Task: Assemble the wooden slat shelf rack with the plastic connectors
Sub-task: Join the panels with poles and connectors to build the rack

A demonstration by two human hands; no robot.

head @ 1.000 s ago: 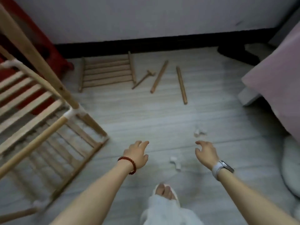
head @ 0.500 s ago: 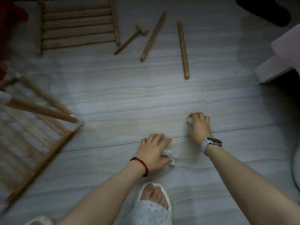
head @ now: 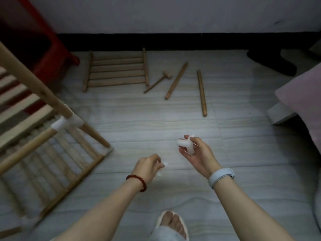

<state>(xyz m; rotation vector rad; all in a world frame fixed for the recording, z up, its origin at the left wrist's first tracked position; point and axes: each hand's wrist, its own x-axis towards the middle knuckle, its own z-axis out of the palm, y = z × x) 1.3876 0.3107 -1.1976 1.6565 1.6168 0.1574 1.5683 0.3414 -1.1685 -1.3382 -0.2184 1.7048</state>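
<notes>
My right hand (head: 199, 153) holds a white plastic connector (head: 186, 144) in its curled fingers, palm turned up, above the floor. My left hand (head: 147, 166) grips a second white connector (head: 163, 166), mostly hidden by the fingers. The partly built rack (head: 40, 122) stands at the left, with a white connector (head: 66, 121) joining its poles. A loose slat panel (head: 116, 69) lies on the floor at the back. Two loose wooden poles (head: 176, 80) (head: 201, 93) lie to its right.
A small wooden mallet (head: 159, 80) lies between the slat panel and the poles. A red stool (head: 52, 49) stands behind the rack. A pink-covered bed (head: 302, 94) fills the right edge. My slippered foot (head: 173, 223) is at the bottom.
Both hands reached down to the floor, closed on the two white connectors lying there, and have lifted them. The camera has tilted back up.
</notes>
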